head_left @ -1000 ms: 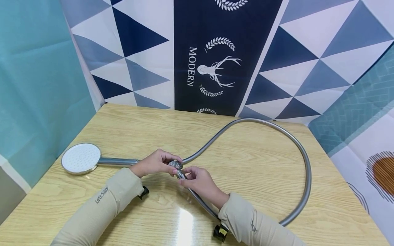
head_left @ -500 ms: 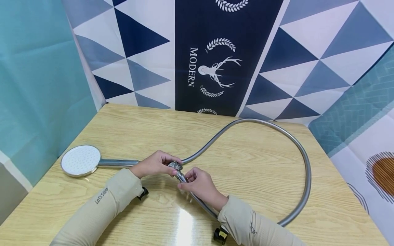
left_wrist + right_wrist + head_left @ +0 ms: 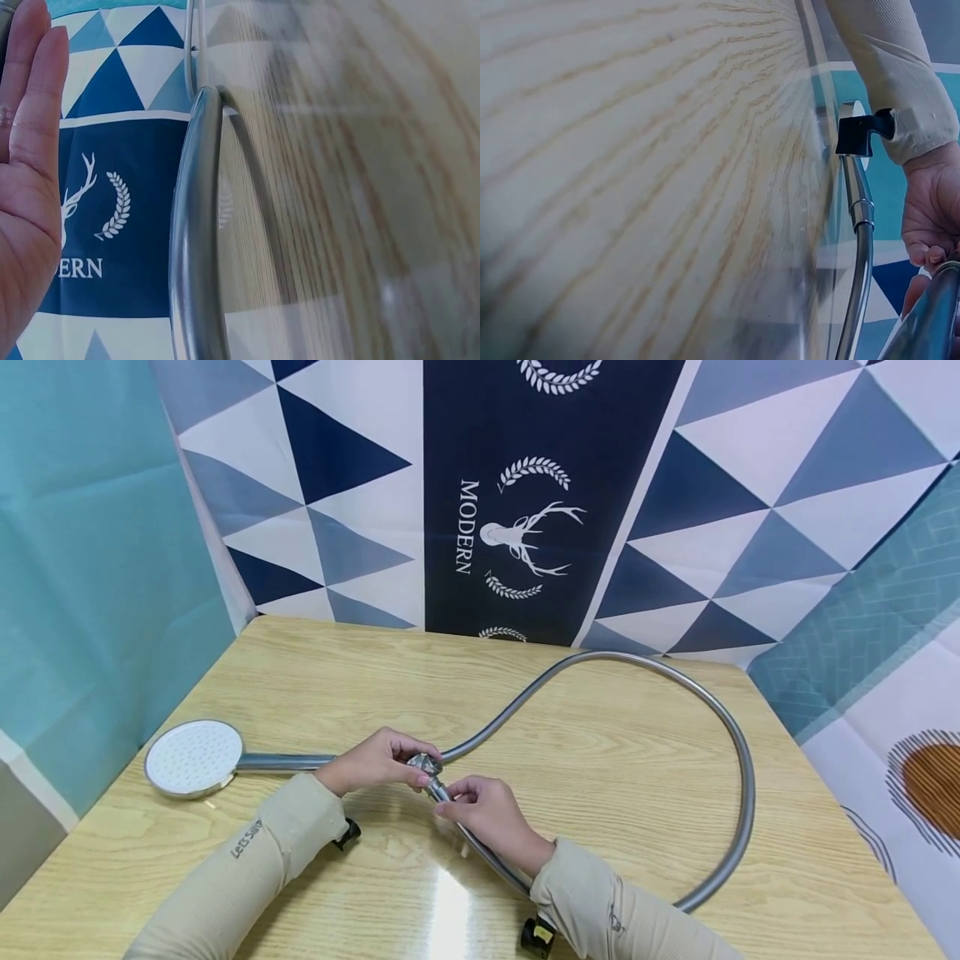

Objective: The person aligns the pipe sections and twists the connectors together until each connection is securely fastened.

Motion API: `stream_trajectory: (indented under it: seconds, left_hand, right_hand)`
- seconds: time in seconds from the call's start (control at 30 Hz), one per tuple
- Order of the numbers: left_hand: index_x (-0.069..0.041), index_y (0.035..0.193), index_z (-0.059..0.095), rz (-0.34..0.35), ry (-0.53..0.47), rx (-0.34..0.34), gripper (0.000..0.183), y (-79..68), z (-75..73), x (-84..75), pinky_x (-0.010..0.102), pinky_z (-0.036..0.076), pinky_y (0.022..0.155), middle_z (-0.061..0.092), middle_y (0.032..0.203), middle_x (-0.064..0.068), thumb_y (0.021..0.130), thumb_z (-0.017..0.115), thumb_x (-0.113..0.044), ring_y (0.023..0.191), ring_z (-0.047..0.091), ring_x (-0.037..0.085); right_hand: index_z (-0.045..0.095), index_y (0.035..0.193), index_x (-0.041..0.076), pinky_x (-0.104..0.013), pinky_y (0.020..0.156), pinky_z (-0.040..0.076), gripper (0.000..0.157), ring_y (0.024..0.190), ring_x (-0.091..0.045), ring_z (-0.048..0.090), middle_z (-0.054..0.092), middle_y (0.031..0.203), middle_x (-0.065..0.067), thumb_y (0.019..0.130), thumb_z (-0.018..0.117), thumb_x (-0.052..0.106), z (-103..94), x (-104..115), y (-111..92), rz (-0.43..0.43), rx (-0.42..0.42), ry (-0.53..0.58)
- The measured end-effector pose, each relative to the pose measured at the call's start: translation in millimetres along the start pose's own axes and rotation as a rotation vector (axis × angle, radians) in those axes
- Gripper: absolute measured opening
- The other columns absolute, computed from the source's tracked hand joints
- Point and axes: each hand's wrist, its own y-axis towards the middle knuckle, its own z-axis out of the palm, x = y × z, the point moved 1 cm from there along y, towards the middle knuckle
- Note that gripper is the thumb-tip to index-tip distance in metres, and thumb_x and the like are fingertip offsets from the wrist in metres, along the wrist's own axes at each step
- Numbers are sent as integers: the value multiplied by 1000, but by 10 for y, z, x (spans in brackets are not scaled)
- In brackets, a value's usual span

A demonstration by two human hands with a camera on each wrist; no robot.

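Note:
In the head view my left hand (image 3: 378,762) pinches a faceted chrome fitting (image 3: 424,765) at one end of a grey metal shower hose (image 3: 750,777). Just below it, my right hand (image 3: 491,817) grips the hose between thumb and curled fingers. A round shower head (image 3: 193,758) with a white face lies at the left, its chrome handle (image 3: 281,762) running behind my left wrist. The right wrist view shows that handle joined to the hose's other end (image 3: 862,247). Fingers of my left hand (image 3: 30,187) edge into the left wrist view beside the hose.
The hose makes a wide loop over the right half of the wooden table (image 3: 615,760). A patterned cloth (image 3: 517,527) hangs behind the table, and a teal cloth (image 3: 105,552) at the left. Black wrist camera mounts (image 3: 537,935) hang under both cuffs.
My right fingers have slid slightly down the hose, away from the fitting, and more of the metal sleeve shows. The shower head has shifted a little toward me. My left hand keeps its grip.

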Motion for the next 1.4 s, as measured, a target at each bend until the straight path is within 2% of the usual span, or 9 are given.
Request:
stream_trajectory:
  seconds: [0.17, 0.4, 0.63, 0.77, 0.93, 1.13, 1.4]
  left_hand:
    - [15, 117, 59, -6, 2, -1, 35, 1, 3, -10, 33, 54, 72, 68, 86, 0, 88, 67, -2, 74, 64, 9]
    - [16, 116, 59, 5, -6, -2, 34, 5, 2, -8, 27, 53, 70, 68, 84, -1, 88, 67, -2, 73, 64, 8]
    - [17, 117, 57, -8, -31, -8, 35, 12, -5, 15, 28, 54, 71, 67, 84, -1, 88, 65, 0, 74, 65, 10]
    - [17, 118, 57, -1, -28, -2, 35, 11, -8, 25, 30, 54, 72, 67, 86, 0, 89, 66, -2, 75, 66, 11]
    - [15, 116, 59, 17, -14, 8, 35, 12, 0, 22, 29, 54, 73, 67, 87, 0, 88, 67, -4, 76, 66, 11]
    - [16, 117, 58, 19, -37, 1, 34, 6, 12, 16, 29, 54, 73, 67, 86, 0, 89, 66, -2, 75, 66, 11]
    - [20, 117, 54, 49, -53, -14, 36, 10, 10, 15, 28, 54, 72, 67, 84, 0, 88, 64, 2, 73, 65, 10]
  right_hand:
    - [69, 90, -6, -21, 51, 40, 18, 57, -7, 52, 65, 69, -2, 82, 71, 10, 7, 6, 0, -33, 8, -6]
    - [69, 94, -8, -21, 53, 42, 19, 60, -8, 52, 67, 74, -13, 88, 65, 10, 5, 25, -28, -81, 31, 19]
    - [60, 105, -9, -21, 49, 39, 24, 57, -11, 49, 57, 70, -7, 94, 59, 12, 37, 6, -44, -37, 69, 77]
    - [53, 109, -6, -22, 48, 39, 32, 54, -11, 49, 54, 67, -4, 90, 66, 17, 55, -26, -42, 11, 56, 112]
    - [49, 102, -2, -20, 45, 37, 35, 49, -8, 46, 51, 63, 0, 83, 74, 14, 69, -68, -31, 12, 52, 70]
    - [55, 94, -2, -19, 43, 36, 27, 48, -8, 47, 52, 61, 1, 82, 74, 11, 79, -59, -37, 14, 7, 77]
    - [62, 95, -5, -18, 44, 39, 24, 50, -11, 52, 56, 64, 1, 81, 75, 9, 88, -5, -64, 13, -73, 137]
